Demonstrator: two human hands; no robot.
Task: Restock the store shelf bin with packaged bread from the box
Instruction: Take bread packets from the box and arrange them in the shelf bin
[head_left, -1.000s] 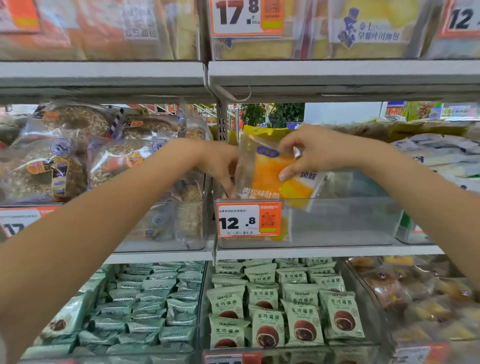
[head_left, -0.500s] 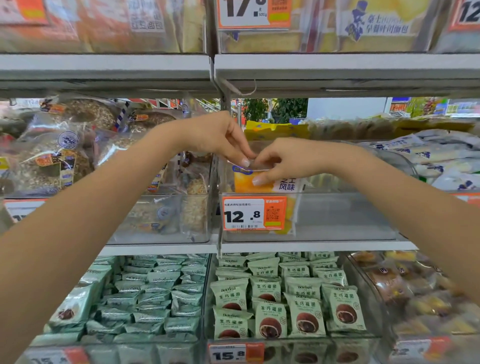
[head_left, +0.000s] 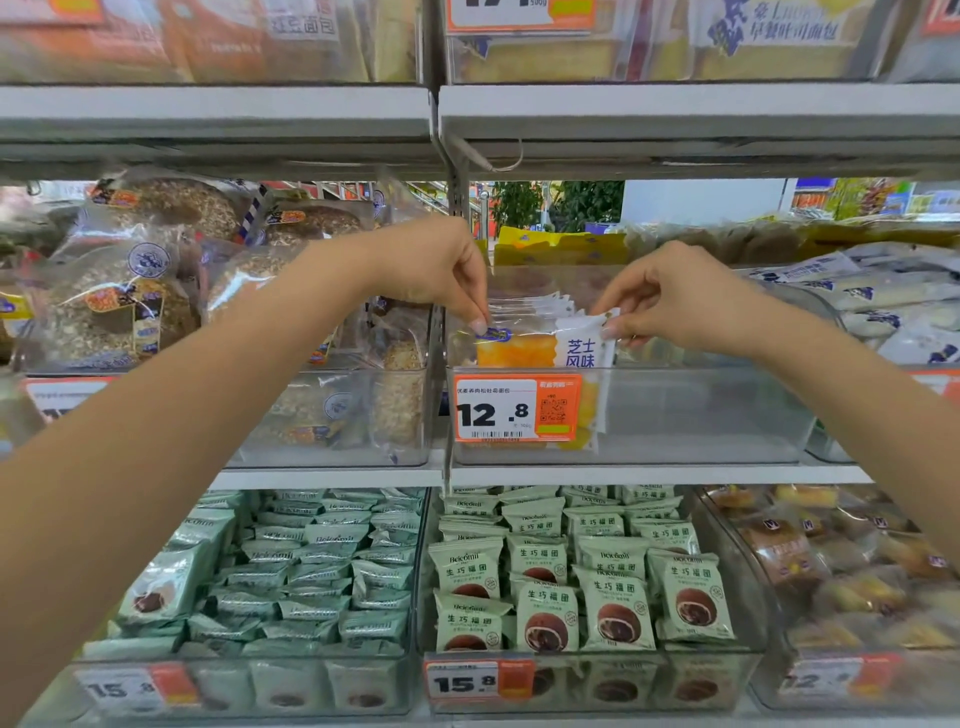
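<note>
Both hands pinch the top corners of the bread pack (head_left: 540, 353), left hand (head_left: 441, 270) and right hand (head_left: 675, 301), standing it upright at the front left corner of the clear bin (head_left: 701, 415). Let go carelessly, I judge it could flop backward, since that bin's right side looks bare.

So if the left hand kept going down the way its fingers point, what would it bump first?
Probably the orange bread pack itself: the left hand already pinches its top corner. Pushing lower, the pack would likely meet the clear bin's floor, though depth is unclear.
</note>
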